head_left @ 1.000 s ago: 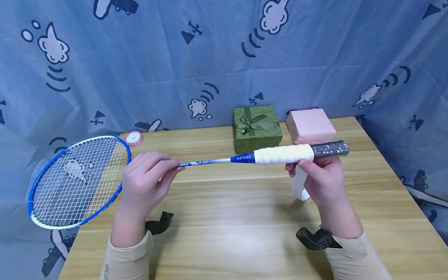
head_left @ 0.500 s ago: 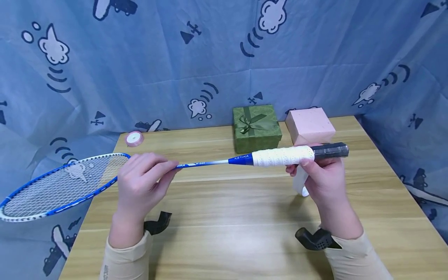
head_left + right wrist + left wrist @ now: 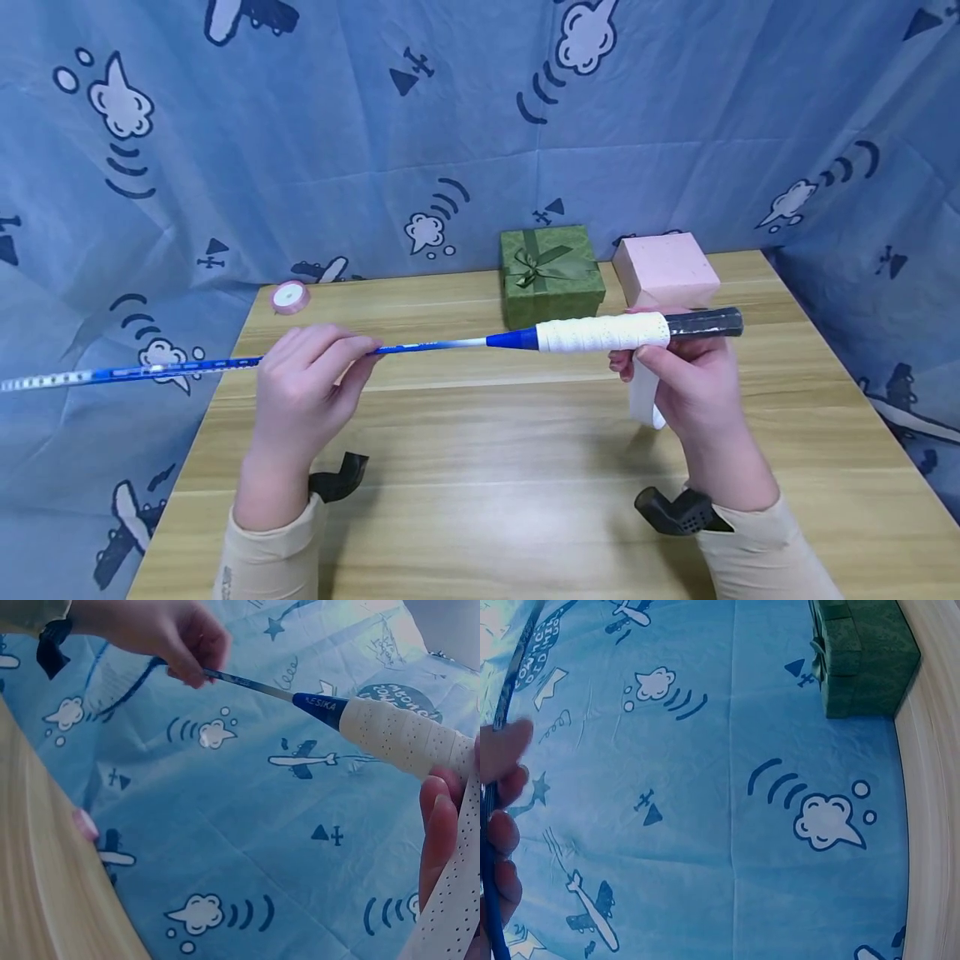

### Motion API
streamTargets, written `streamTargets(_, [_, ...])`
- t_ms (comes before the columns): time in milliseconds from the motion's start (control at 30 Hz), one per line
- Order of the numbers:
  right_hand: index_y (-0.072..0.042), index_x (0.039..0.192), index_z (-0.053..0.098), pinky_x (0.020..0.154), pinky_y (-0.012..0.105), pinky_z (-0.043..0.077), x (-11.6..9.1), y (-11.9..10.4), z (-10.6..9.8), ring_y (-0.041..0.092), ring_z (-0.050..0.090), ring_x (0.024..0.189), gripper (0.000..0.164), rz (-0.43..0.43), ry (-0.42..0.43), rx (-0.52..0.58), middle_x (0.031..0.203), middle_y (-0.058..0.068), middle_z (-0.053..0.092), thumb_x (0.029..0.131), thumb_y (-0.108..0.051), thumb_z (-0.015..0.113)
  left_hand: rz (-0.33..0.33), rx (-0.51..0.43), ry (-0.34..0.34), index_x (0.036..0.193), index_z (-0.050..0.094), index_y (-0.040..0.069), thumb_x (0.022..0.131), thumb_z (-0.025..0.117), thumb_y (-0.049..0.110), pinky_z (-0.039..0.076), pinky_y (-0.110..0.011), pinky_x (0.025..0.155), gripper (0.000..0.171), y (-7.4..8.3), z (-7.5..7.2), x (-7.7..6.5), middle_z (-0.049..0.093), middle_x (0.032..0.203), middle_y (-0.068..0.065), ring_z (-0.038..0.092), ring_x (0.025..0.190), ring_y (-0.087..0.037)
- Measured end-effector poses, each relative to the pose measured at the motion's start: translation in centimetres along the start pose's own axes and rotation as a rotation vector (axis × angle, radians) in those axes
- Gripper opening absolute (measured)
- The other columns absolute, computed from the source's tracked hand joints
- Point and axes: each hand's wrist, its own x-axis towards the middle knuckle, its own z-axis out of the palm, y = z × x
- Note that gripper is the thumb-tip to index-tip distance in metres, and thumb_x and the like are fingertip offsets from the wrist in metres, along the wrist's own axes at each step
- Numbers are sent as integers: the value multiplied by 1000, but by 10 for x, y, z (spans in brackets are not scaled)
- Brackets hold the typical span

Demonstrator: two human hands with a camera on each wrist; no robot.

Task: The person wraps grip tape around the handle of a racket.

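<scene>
A blue and white badminton racket [image 3: 512, 339] is held level above the table, its head seen edge-on at the left. My left hand [image 3: 311, 383] pinches the shaft between thumb and fingers. White perforated grip tape [image 3: 600, 333] is wrapped in overlapping turns round much of the handle; the black butt end [image 3: 705, 322] shows bare at the right. My right hand [image 3: 693, 375] grips the handle at the edge of the wrapping, thumb on the tape. A loose tail of tape [image 3: 454, 892] hangs down from that hand, its dotted strip large in the right wrist view.
A green gift box [image 3: 551, 275] with a bow and a pink box [image 3: 667, 267] stand at the back of the wooden table [image 3: 480, 500]. A pink-edged ribbon roll [image 3: 290, 297] lies at the back left. A blue patterned curtain [image 3: 300, 125] hangs behind.
The racket has turned about its shaft, so its head has gone from showing its strings to edge-on. Both hands have stayed in nearly the same place.
</scene>
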Motion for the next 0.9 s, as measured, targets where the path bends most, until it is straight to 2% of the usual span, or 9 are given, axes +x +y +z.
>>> streamTargets(133, [16,111,66,66,33,61,0,2,1,30,74,73,22,-6,18,-26,90,24,75,92,22,58,-37,2,31,92,78,3,91,78,8,45,-39,61,5,0,0,-1,74,83,-9,67,70,-27])
streamTargets(300, [16,110,65,66,34,61,-1,4,1,31,75,74,17,-17,30,1,90,25,75,94,17,60,-18,-33,29,90,78,5,86,82,4,46,-39,61,6,0,0,-1,73,83,-9,67,69,-27])
streamTargets(433, [17,125,60,67,34,61,-2,3,-1,32,74,78,30,-12,1,25,96,25,74,95,18,56,-2,-66,17,88,78,6,82,83,-1,50,-39,63,10,0,0,-2,73,83,-8,67,69,-26])
streamTargets(533, [17,136,54,69,34,60,-2,3,-3,34,73,82,40,-12,-46,82,101,26,73,96,21,51,-6,-75,8,87,78,6,88,80,5,53,-39,64,3,0,0,-2,74,83,-8,68,70,-26])
streamTargets(567, [17,137,53,69,35,60,-2,3,-3,35,73,84,41,-11,-59,106,102,27,73,96,21,50,-8,-72,9,86,78,6,91,78,8,54,-39,64,5,0,0,-2,74,83,-8,68,70,-26])
streamTargets(667, [18,134,54,69,35,59,-3,4,-2,35,73,85,39,-8,-68,120,101,29,73,96,21,49,-15,-57,17,85,78,6,97,73,16,53,-39,64,17,0,-1,-2,74,82,-9,68,69,-26])
streamTargets(767, [20,128,57,66,34,58,-2,4,0,34,73,83,33,-10,-45,97,98,28,72,95,21,50,-16,-43,32,84,77,5,99,71,19,51,-39,63,21,0,-2,-1,73,81,-8,67,68,-26])
streamTargets(900, [19,118,61,65,34,58,-1,5,3,33,73,78,25,-28,2,87,95,27,73,95,21,52,-14,-48,45,87,78,5,89,79,9,49,-38,60,5,0,-2,0,74,81,-8,66,67,-26])
